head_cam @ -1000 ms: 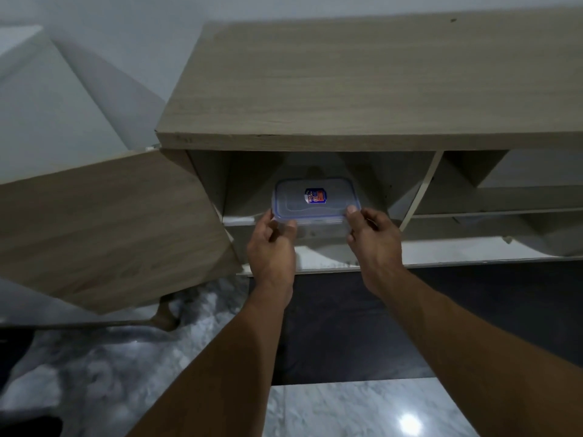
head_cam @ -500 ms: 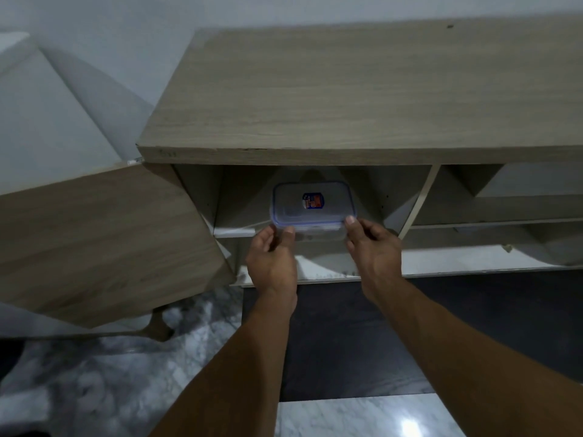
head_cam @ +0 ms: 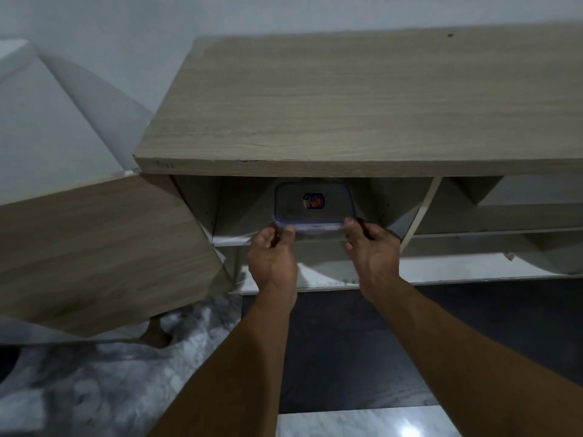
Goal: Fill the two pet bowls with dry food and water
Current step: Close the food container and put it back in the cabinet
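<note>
Clear rectangular plastic container (head_cam: 315,205), contents unseen, on wooden cabinet shelf (head_cam: 233,240); left hand (head_cam: 273,263) at 7 o'clock, right hand (head_cam: 372,250) at 5, grips clamped on it.

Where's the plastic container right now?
Head view, centre: the plastic container sits on the upper cabinet shelf, front corners held by the left hand and right hand.

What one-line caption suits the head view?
Left hand and right hand grip a lidded plastic container at the upper shelf of an open cabinet.
</note>
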`<act>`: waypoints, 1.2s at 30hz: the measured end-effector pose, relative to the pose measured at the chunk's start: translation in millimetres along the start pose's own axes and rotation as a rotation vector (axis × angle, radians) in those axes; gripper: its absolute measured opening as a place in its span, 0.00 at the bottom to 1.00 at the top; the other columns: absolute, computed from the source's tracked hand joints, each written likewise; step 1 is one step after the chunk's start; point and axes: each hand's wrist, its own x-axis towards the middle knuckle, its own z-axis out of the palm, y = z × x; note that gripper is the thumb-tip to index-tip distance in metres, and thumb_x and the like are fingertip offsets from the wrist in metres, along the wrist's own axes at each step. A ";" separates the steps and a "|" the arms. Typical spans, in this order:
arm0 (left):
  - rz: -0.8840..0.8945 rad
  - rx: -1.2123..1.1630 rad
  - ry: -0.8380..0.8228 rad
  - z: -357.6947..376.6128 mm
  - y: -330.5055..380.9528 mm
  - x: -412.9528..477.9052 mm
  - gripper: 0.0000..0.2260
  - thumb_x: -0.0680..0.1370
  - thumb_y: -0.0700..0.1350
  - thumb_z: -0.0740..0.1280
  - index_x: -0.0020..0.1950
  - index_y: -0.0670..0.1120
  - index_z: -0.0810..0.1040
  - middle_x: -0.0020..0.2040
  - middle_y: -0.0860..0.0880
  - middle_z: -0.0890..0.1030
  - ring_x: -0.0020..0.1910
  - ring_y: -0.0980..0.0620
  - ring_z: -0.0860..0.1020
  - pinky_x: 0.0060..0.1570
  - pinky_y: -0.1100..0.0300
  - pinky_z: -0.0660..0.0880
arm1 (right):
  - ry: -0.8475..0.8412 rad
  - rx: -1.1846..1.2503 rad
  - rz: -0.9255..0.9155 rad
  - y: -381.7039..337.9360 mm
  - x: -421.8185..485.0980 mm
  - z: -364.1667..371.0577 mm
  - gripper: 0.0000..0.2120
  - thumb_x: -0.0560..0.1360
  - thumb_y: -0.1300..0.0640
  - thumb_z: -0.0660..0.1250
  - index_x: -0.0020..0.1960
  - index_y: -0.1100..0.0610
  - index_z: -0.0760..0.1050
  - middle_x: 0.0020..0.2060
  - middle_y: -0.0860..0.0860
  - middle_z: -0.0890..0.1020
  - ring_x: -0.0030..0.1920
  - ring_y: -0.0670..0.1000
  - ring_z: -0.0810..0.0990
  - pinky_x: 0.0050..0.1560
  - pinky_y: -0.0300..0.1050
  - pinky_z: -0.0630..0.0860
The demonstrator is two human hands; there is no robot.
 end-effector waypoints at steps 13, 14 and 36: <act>0.009 0.004 0.003 -0.3 0.1 3.0 0.17 0.76 0.41 0.72 0.64 0.40 0.76 0.59 0.47 0.81 0.58 0.52 0.79 0.58 0.65 0.72 | 0.024 -0.063 0.028 -2.9 4.8 1.1 0.06 0.73 0.50 0.74 0.41 0.51 0.81 0.38 0.50 0.84 0.46 0.54 0.82 0.59 0.59 0.78; 0.012 0.013 0.013 -1.4 -0.7 2.4 0.18 0.75 0.41 0.72 0.65 0.41 0.76 0.60 0.47 0.80 0.59 0.52 0.78 0.59 0.64 0.72 | 0.022 -0.083 0.022 -5.2 1.4 0.8 0.06 0.74 0.50 0.73 0.41 0.51 0.80 0.38 0.50 0.84 0.46 0.53 0.82 0.59 0.57 0.79; 0.619 1.291 0.153 -285.1 218.1 9.1 0.26 0.76 0.35 0.64 0.74 0.41 0.66 0.74 0.40 0.66 0.73 0.41 0.64 0.70 0.50 0.63 | -0.760 -1.258 -0.850 -152.3 -235.8 213.7 0.29 0.73 0.63 0.64 0.74 0.58 0.66 0.73 0.56 0.70 0.72 0.59 0.68 0.68 0.50 0.64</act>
